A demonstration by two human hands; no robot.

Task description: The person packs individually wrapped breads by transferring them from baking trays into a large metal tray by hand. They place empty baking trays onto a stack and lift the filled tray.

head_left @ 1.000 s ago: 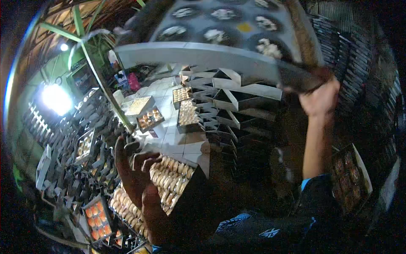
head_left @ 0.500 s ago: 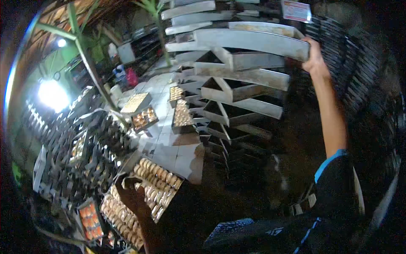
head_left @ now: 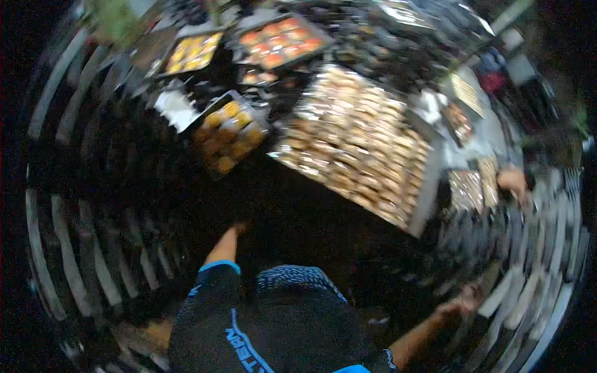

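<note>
My right hand (head_left: 461, 303) is low on the right, beside a stack of metal trays (head_left: 500, 292). Its fingers are smeared by motion, and whether it touches a tray is unclear. Only a dim part of my left hand (head_left: 239, 228) shows before the dark area in front of my body; its fingers are lost in shadow. Ahead of both hands lies a large tray (head_left: 430, 186) filled with rows of shiny-wrapped bread rolls (head_left: 354, 149). Left of it is a smaller tray of yellow-topped buns (head_left: 230, 133).
Farther back are a tray of orange-red topped pastries (head_left: 281, 42) and one of yellow pastries (head_left: 194, 53). More stacked trays (head_left: 81, 248) rise at the left. Trays of baked goods (head_left: 466, 189) stand at the right, near a blurred tan rounded shape (head_left: 513, 181).
The view has swung left and down. My right hand, earlier gripping a metal tray atop the stack, is now low beside stacked trays. My left hand has moved away from the bread tray.
</note>
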